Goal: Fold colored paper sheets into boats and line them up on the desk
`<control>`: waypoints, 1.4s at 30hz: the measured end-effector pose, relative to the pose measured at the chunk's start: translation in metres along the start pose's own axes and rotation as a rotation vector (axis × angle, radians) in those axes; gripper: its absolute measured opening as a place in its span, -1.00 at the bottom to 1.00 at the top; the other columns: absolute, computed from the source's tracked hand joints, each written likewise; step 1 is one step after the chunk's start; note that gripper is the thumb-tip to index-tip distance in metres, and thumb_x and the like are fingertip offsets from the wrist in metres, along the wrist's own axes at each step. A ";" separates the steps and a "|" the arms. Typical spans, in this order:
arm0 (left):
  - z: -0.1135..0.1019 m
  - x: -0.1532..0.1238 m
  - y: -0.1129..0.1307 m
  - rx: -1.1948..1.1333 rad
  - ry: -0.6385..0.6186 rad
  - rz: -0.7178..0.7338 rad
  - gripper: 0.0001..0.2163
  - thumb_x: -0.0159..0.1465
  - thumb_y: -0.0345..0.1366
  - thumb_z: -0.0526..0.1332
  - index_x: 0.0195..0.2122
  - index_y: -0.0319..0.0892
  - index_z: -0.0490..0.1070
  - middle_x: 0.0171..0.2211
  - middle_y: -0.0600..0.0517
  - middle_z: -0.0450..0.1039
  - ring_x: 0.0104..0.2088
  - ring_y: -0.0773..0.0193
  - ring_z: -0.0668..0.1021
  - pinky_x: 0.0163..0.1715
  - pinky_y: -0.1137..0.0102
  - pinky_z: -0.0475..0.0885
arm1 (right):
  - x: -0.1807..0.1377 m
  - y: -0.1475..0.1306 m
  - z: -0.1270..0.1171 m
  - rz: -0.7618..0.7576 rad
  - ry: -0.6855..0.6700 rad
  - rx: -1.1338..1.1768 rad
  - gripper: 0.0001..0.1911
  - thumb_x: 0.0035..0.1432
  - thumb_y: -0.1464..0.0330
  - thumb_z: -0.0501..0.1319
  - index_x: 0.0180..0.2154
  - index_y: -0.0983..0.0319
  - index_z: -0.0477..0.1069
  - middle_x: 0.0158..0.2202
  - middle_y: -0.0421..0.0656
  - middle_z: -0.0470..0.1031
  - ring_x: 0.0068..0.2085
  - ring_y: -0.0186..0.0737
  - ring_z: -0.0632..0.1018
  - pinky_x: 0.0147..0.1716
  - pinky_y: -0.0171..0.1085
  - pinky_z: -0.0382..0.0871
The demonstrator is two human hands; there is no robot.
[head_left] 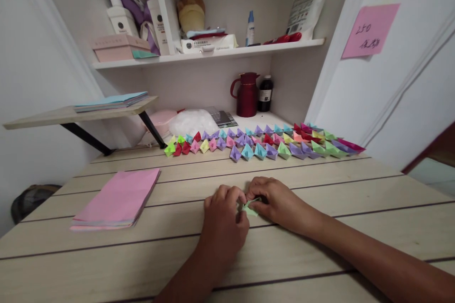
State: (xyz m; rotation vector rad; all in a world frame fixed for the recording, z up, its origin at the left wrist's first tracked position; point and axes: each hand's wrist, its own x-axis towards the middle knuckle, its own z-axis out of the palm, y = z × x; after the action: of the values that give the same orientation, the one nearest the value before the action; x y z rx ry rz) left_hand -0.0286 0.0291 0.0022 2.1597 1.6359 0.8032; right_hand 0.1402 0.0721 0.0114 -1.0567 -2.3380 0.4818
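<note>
Between my two hands, just above the wooden table, is a small piece of folded light-green paper (251,210). My left hand (227,213) pinches its left side with thumb and fingers. On the other side, my right hand (272,201) grips it, the thumb along its upper edge. Fingers cover much of the paper, so its full folded shape cannot be made out. Behind my hands stand rows of folded paper boats (260,151) in purple, blue, green, red, pink and yellow. A stack of pink-topped paper sheets (117,198) lies to the left.
A small raised shelf (42,117) on black brackets carries blue-topped paper (111,101) at the left. Behind the boats are a dark red jug (246,96), a dark bottle (265,94) and a white bag (194,123). A pink note (371,30) is stuck at the right.
</note>
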 end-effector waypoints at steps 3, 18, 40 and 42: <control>0.001 0.000 0.001 0.031 0.009 0.009 -0.80 0.05 -0.45 0.15 -0.30 -0.05 0.31 -0.20 0.08 0.41 -0.10 0.20 0.42 -0.09 0.26 0.16 | -0.002 -0.002 0.001 0.022 0.001 0.037 -0.87 0.04 0.53 0.22 -0.44 0.19 0.47 -0.40 -0.20 0.52 -0.32 -0.24 0.51 -0.31 -0.32 0.30; -0.001 0.000 0.000 0.031 -0.026 0.070 -0.77 0.02 -0.51 0.11 -0.32 -0.06 0.28 -0.22 0.10 0.41 -0.13 0.23 0.41 -0.10 0.27 0.15 | -0.006 0.002 -0.002 0.000 -0.056 -0.010 -0.88 0.03 0.51 0.23 -0.40 0.19 0.47 -0.38 -0.19 0.50 -0.30 -0.22 0.49 -0.27 -0.31 0.30; -0.002 0.005 -0.007 -0.102 -0.043 0.038 -0.96 0.17 -0.40 0.17 -0.40 -0.13 0.35 -0.28 0.07 0.42 -0.17 0.21 0.43 -0.09 0.26 0.17 | -0.007 0.003 -0.012 -0.058 -0.126 0.120 -0.89 0.21 0.40 0.17 -0.31 0.21 0.49 -0.22 -0.10 0.51 -0.15 -0.17 0.48 -0.10 -0.24 0.30; -0.001 0.006 -0.008 -0.166 -0.025 0.021 -0.96 0.16 -0.40 0.17 -0.42 -0.14 0.35 -0.31 0.07 0.43 -0.20 0.21 0.44 -0.10 0.27 0.19 | -0.008 0.004 -0.017 -0.088 -0.171 0.153 -0.78 0.30 0.31 0.09 -0.29 0.19 0.49 -0.17 -0.10 0.50 -0.10 -0.18 0.47 -0.04 -0.21 0.26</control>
State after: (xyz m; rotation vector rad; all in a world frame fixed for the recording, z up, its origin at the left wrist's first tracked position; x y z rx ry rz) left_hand -0.0343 0.0373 0.0004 2.0665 1.4809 0.8812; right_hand 0.1568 0.0705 0.0209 -0.8674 -2.4381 0.7301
